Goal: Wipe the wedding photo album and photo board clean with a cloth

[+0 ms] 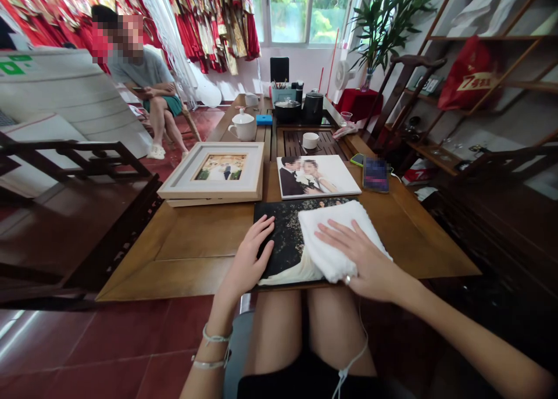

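A dark photo print [285, 236] lies at the near edge of the wooden table [196, 248]. A folded white cloth [335, 236] rests on its right half. My right hand [360, 256] lies flat on the cloth, fingers spread, pressing it onto the print. My left hand [250, 259] rests open on the print's left edge, fingers apart. A second print of a couple [316, 175] lies just beyond. A framed photo [215, 172] on a stack of frames sits to the left of it.
A phone [375, 174] lies right of the couple print. Farther back stand a white teapot [243, 124], a cup [310, 140], a black pot [288, 109] and kettle [313, 107]. A seated person [150, 79] is at back left. Shelves [479, 85] line the right wall.
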Tool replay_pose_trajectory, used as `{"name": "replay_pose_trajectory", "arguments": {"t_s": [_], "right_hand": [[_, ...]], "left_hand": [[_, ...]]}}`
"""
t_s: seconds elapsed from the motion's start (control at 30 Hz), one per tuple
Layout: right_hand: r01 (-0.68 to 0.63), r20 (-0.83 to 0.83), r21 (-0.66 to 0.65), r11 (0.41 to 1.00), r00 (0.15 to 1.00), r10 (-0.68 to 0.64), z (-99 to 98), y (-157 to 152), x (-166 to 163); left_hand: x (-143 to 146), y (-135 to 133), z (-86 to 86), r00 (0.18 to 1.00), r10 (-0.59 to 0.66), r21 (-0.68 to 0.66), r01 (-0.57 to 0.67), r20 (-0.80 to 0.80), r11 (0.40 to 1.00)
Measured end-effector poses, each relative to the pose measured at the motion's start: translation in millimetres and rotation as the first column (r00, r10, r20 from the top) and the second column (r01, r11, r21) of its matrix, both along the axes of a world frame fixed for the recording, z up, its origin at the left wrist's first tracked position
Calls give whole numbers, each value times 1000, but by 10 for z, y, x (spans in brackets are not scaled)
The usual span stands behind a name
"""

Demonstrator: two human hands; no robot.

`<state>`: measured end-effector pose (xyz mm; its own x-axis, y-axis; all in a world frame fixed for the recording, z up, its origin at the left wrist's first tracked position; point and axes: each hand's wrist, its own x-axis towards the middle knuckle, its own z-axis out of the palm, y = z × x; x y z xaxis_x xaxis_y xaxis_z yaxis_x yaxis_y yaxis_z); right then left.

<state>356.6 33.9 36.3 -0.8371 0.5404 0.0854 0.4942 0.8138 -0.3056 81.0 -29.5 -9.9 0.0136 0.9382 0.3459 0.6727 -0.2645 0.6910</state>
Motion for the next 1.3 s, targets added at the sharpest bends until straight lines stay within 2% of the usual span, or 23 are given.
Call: {"name": "replay_pose_trajectory", "arguments": {"t_s": [0.2, 0.27, 0.37, 0.47, 0.57, 0.73, 0.8, 0.87, 0.97, 1.07, 1.17, 1.23, 1.3], "right_hand": [[157, -115, -31, 987, 980, -160, -71, 835, 22], [184, -141, -52, 982, 972, -190, -91, 965, 30], [202, -152, -65, 977, 966, -209, -104, 988, 25], [190, -131, -62, 980, 972, -197, -87, 823, 14], [138, -80, -39, 990, 987, -140, -47, 467, 3], [-100, 40, -36, 994, 994, 102, 57, -308, -61], [-179, 64, -65, 982, 981, 183, 97, -482, -96], [-203, 63, -86, 975, 976, 208, 114, -492, -119], [-122, 24, -77, 989, 992, 125, 79, -219, -107], [52, -58, -31, 998, 997, -54, -7, 226, -29], [211, -142, -21, 977, 967, -211, -96, 591, 94], [270, -179, -30, 962, 946, -271, -133, 696, 172], [287, -178, -26, 958, 941, -287, -143, 666, 221]], "left_hand": [[6, 2, 6, 1000, 6, -5, -6, 9, 1000], [6, 5, 2, 1000, 5, -1, -5, 13, 1000], [5, 6, -1, 1000, 5, 2, -5, 16, 1000], [6, 3, 7, 1000, 4, -1, -4, 17, 1000], [9, 1, 15, 1000, 5, -5, -5, 14, 1000], [11, 4, 16, 1000, 4, 1, -4, 13, 1000], [10, 3, 12, 1000, 7, 2, -7, 12, 1000], [7, 1, 7, 1000, 8, -1, -8, 10, 1000], [2, -2, 2, 1000, 3, -5, -3, 10, 1000], [1, -2, 3, 1000, 1, -2, -1, 15, 1000], [5, 0, 9, 1000, 3, 9, -4, 29, 1000], [8, 2, 14, 999, 5, 9, -5, 35, 1000], [10, 3, 17, 999, 5, 3, -5, 34, 1000]]}}
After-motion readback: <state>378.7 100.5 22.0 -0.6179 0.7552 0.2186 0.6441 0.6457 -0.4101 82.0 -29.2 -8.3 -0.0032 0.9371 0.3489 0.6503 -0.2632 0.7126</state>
